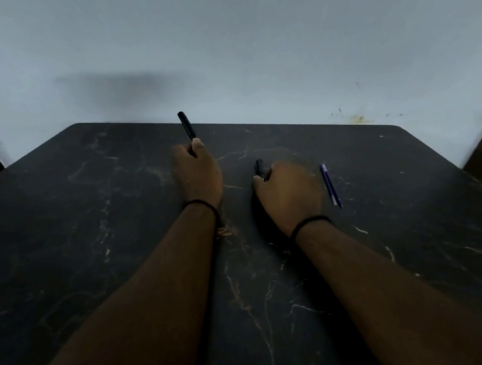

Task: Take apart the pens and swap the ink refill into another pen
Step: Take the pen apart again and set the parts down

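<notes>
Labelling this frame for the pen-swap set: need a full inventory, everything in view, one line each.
black pen piece: 1, black, held in the left hand, sticking up and away past the fingers
black pen piece: 1, black, in the right hand, only its end showing
blue pen: 1, blue-purple, lying on the table right of the right hand, untouched
table: 1, black with pale marble veins, against the wall
wall: 1, pale grey-blue, yellowish stain at lower right
wristbands: 2, black, one on each wrist
hands: left hand, right hand, both closed around black pen pieces
</notes>
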A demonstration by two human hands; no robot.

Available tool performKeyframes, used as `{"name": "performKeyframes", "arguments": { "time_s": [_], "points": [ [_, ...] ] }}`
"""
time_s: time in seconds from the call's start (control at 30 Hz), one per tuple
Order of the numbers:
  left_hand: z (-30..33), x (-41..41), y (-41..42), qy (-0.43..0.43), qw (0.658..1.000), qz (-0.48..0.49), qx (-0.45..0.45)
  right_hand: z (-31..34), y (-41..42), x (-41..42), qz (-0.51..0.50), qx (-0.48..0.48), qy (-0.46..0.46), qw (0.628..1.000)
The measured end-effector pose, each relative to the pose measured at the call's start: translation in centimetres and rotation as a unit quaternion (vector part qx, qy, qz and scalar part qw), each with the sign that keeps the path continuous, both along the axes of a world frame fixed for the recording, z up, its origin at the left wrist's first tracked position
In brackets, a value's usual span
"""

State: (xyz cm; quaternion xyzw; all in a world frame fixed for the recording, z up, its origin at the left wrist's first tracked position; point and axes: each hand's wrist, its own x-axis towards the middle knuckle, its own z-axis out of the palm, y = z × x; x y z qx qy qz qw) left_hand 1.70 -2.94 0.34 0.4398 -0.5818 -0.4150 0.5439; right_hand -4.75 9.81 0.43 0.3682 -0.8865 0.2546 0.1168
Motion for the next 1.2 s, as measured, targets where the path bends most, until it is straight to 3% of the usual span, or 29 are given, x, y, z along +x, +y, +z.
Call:
{"name": "performKeyframes", "arguments": {
  "time_s": [0.1, 0.23, 0.4, 0.5, 0.63, 0.73, 0.9, 1.03, 1.2],
  "points": [
    [0.1, 0.0, 0.2, -0.006, 1.000, -0.013, -0.015, 0.1, 0.4, -0.3, -0.002, -0.046, -0.035, 0.998],
    [0.3, 0.0, 1.5, -0.045, 0.994, -0.034, -0.089, 0.3, 1.9, -1.2, 0.002, -0.195, -0.048, 0.980],
    [0.5, -0.5, 4.5, -0.095, 0.961, -0.112, -0.236, 1.1, 3.6, -2.1, 0.045, -0.379, -0.105, 0.918],
    [0.5, -0.9, 6.0, -0.133, 0.931, -0.149, -0.306, 1.9, 3.8, -2.4, 0.094, -0.419, -0.140, 0.892],
    [0.3, -1.2, 6.8, -0.147, 0.901, -0.200, -0.355, 2.1, 3.7, -2.5, 0.175, -0.374, -0.092, 0.906],
    [0.1, -1.4, 6.7, -0.157, 0.889, -0.213, -0.373, 1.9, 3.5, -2.7, 0.165, -0.359, -0.058, 0.917],
    [0.1, -1.0, 6.1, -0.103, 0.924, -0.165, -0.330, 1.6, 3.6, -2.5, 0.141, -0.373, -0.051, 0.916],
    [0.3, -0.4, 5.4, -0.037, 0.946, -0.130, -0.296, 0.9, 3.4, -2.2, 0.171, -0.285, -0.041, 0.942],
    [0.6, 0.2, 4.8, -0.050, 0.964, -0.103, -0.239, 0.6, 3.1, -1.8, 0.215, -0.180, -0.011, 0.960]
  ]
}}
